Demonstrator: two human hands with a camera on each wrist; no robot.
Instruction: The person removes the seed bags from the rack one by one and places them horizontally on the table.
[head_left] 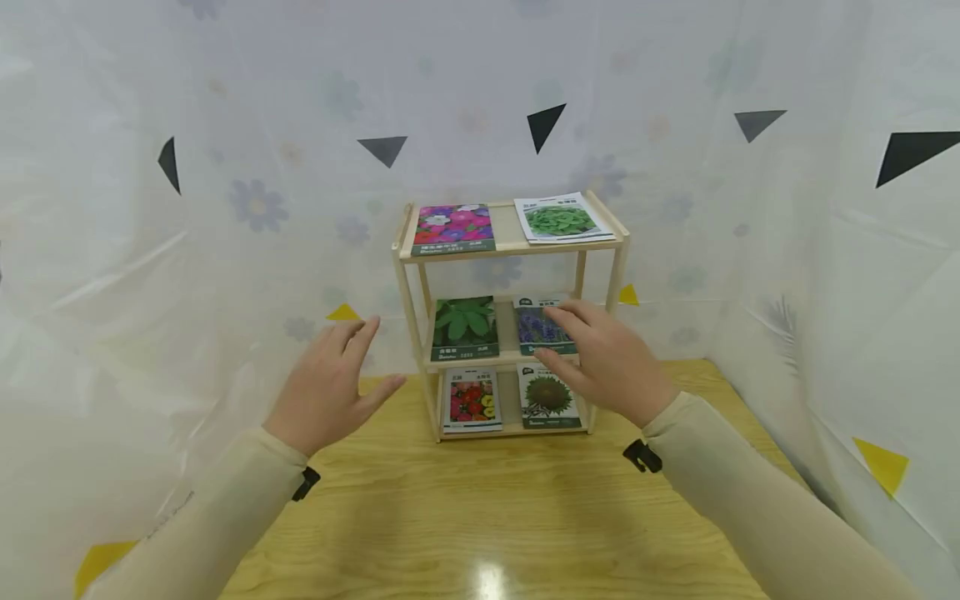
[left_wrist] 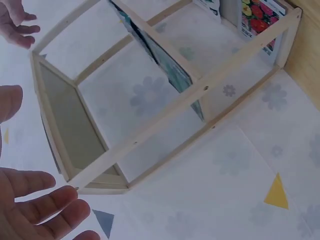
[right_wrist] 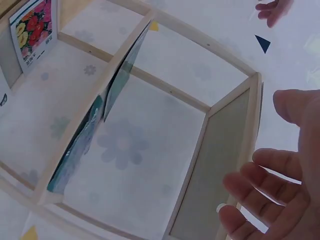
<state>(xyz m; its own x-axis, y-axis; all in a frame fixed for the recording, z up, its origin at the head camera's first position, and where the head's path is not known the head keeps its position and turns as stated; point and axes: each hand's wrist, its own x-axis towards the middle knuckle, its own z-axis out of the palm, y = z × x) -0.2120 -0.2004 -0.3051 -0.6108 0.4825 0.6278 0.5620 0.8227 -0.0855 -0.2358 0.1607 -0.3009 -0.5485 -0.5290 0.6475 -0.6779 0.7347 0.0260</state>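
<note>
A small three-tier wooden rack [head_left: 510,252] stands on the table, with two picture seed packets on each shelf. The top shelf bears a pink-and-purple flower packet [head_left: 453,225] and a green leafy packet [head_left: 562,220]. On the middle shelf lie a green-leaf packet [head_left: 463,327] and a purple-flower packet [head_left: 534,330], partly hidden by my right hand [head_left: 606,360]. Below are a red-and-yellow flower packet [head_left: 472,402] and a brown-green flower-head packet [head_left: 549,395]. My left hand [head_left: 328,385] hovers left of the rack. Both hands hold nothing, fingers extended and thumbs apart.
The wood-grain table [head_left: 465,508] extends in front of the rack. Pale flower-patterned sheeting [head_left: 480,108] hangs behind and along both sides, carrying black, grey and yellow triangles. Each wrist wears a black strap, such as the right strap [head_left: 642,456].
</note>
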